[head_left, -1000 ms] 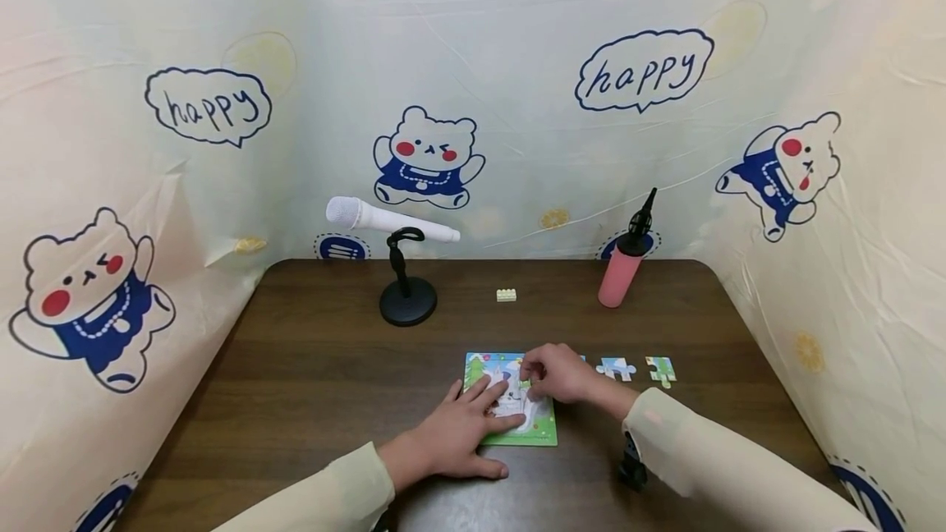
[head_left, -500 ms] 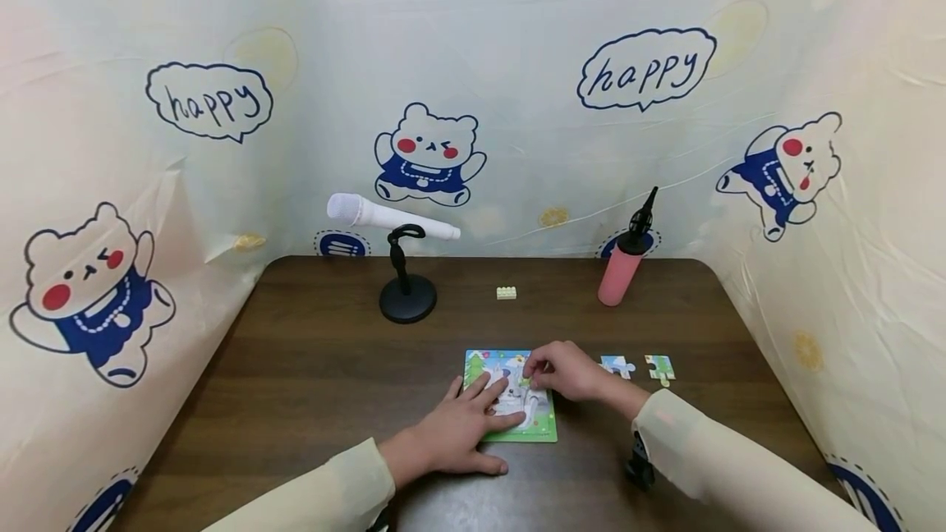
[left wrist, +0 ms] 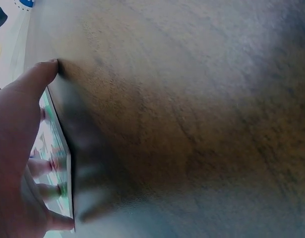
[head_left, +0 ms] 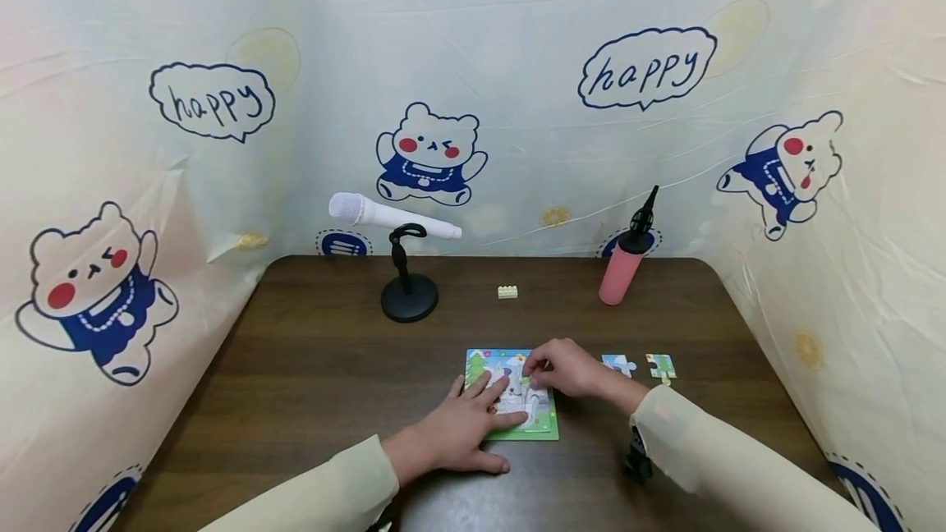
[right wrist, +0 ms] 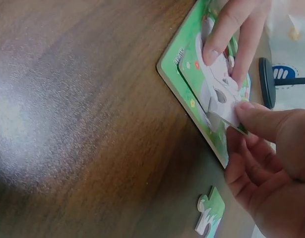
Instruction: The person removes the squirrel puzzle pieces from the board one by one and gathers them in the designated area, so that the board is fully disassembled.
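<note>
A square jigsaw puzzle board (head_left: 545, 434) with a green border and a cartoon animal lies on the table. My left hand (head_left: 460, 431) rests over its left side, fingers spread and straight; in the left wrist view the thumb (left wrist: 43, 74) touches the table beside the board. At the board's right side, my right hand (head_left: 567, 368) pinches a puzzle piece (right wrist: 225, 118) between thumb and fingers. That piece is tilted, with one edge raised above the board in the right wrist view. Part of the picture is hidden under both hands.
Two loose puzzle pieces, a blue one (head_left: 617, 364) and a green one (head_left: 662, 366), lie right of the board. Behind stand a white microphone (head_left: 399, 217) on a black stand (head_left: 409, 298), a cream toy brick (head_left: 507, 292) and a pink hand pump (head_left: 619, 277).
My right hand has shifted very slightly up and right, still pinching the piece at the board's right side. The left hand stays in place on the board.
</note>
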Tool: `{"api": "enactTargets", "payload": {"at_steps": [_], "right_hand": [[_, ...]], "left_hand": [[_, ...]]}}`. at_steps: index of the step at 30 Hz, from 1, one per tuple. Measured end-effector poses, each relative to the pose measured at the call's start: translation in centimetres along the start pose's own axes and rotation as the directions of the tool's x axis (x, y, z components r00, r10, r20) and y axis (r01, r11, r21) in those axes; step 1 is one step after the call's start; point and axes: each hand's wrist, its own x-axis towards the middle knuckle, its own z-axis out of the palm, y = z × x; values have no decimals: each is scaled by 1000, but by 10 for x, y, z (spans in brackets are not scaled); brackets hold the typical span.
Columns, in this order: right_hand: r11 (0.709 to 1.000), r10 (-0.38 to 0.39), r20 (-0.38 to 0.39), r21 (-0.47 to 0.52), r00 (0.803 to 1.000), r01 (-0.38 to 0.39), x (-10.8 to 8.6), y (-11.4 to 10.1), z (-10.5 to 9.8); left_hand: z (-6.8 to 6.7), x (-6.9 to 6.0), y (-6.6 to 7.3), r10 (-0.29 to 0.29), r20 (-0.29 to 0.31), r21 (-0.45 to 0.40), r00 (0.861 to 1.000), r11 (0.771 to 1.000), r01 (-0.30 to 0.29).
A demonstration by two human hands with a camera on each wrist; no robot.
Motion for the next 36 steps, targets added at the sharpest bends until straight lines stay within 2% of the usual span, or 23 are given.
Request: {"api": "enactTargets", "payload": {"at_steps": [4,7,14,19,24,27,30,33,36], "right_hand": [[1000,5,12,8,1000,-5,0,1,0],[1000,-7,-7,0,1000,7,-2,0,1],[996,-75,-55,-46,996,72,-8,-2,4],[998,-54,-56,7,997,55,-11,3,-1],[997,-41,-65,63,997,46,-22,13,-10],[996,-46,-78,72,996,52,-34,23,-18],[996,-37,-85,76,996,43,-49,35,-27],[997,0,-94,74,996,7,-64,49,-36],[997,42,-105,76,994,-34,-81,63,-45]], "left_hand": [[0,1,0,-9,7,3,1000,1000,9],[1,2,1,-15,16,2,1000,1000,15],[-1,3,5,-44,23,9,999,999,43],[-2,5,5,-43,26,18,999,999,43],[1,4,1,-25,32,-10,999,1000,25],[2,1,-3,-17,2,-26,1000,1000,17],[2,-3,-10,-37,-49,-42,998,998,35],[1,-5,-21,-85,-100,-43,991,996,81],[0,-6,-33,-148,-126,-27,981,989,146]]}}
